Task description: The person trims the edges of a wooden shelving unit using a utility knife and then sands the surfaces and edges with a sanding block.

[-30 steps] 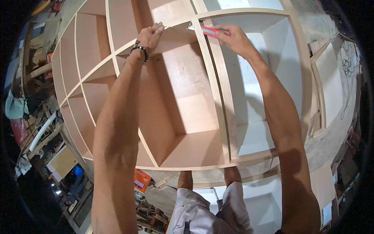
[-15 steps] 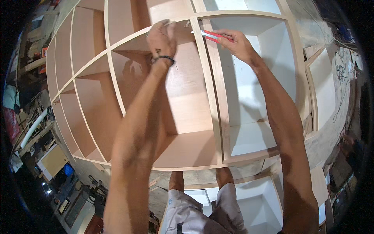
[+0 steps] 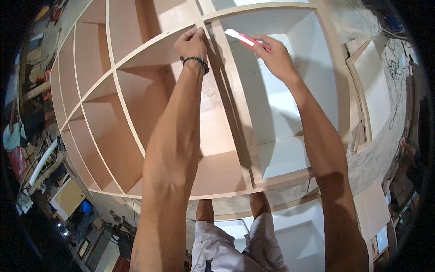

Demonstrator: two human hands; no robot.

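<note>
My left hand (image 3: 190, 41), with a dark beaded bracelet, has its fingers closed at the top rail (image 3: 174, 30) of the pale wooden cubby cabinet (image 3: 124, 111), by a vertical divider; what the fingertips hold is unclear. My right hand (image 3: 276, 56) grips a red knife (image 3: 249, 41) with a pale, flat tip, held over the white-lined compartment (image 3: 278, 104) just right of that divider. The tip is clear of the wood.
Wooden panels and strips (image 3: 362, 95) and a coiled cable (image 3: 393, 63) lie at the right. Another person's hand (image 3: 406, 145) shows at the far right. Clutter, including a white pipe (image 3: 41, 162), fills the far left. A white cabinet (image 3: 297, 231) is below my legs.
My left hand moved right to the divider junction, its fingers now curled. The knife moved from the junction over the white compartment. The cabinet sits farther left in view.
</note>
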